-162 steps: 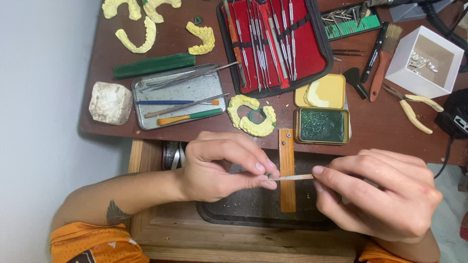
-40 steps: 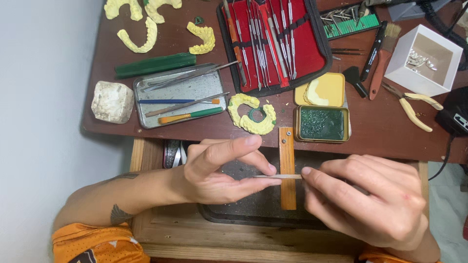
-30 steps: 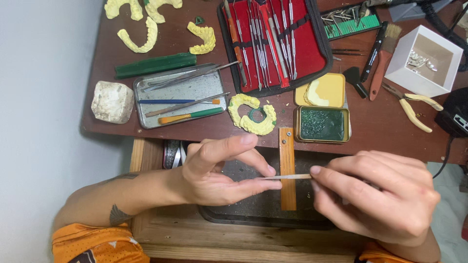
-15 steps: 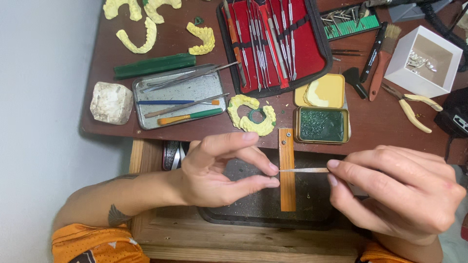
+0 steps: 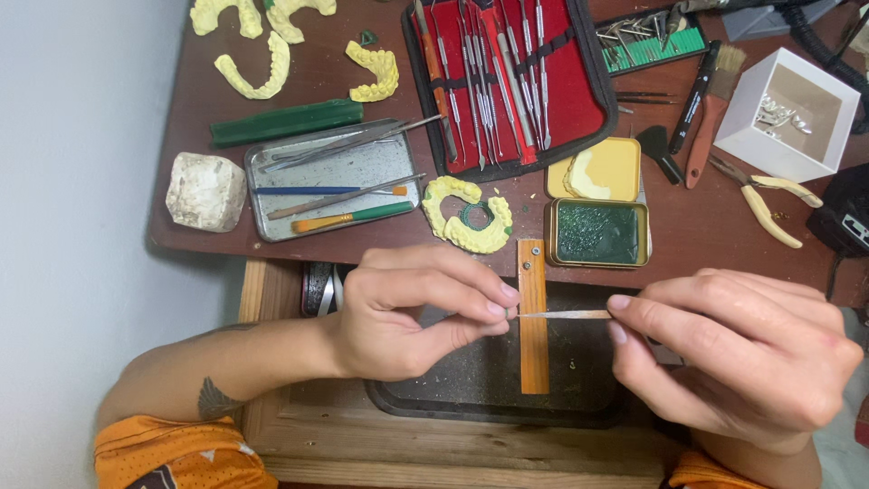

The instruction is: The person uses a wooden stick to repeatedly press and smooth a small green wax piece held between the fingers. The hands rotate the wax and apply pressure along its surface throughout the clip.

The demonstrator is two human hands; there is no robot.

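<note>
Left hand (image 5: 398, 317) and right hand (image 5: 742, 358) each pinch one end of a thin pale strip (image 5: 563, 314), held level between them above the wooden peg (image 5: 533, 317) and dark tray (image 5: 489, 385). Behind: yellow cast (image 5: 469, 215), green tin (image 5: 597, 233), red tool case (image 5: 516, 77).

Dark brown wooden desk (image 5: 299, 77) fills the upper and middle frame, its front edge running across the centre; surface worn, matte; plain pale grey-white wall (image 5: 72, 226) occupies the whole left side, top to bottom; below the desk edge, a lighter wooden pull-out shelf (image 5: 453, 453) spans the lower centre, with a dark recessed tray (image 5: 480, 398) set in it; an upright orange-brown wooden peg (image 5: 533, 317) projects from the desk edge over that tray; light soft, even, shadows faint.
</note>
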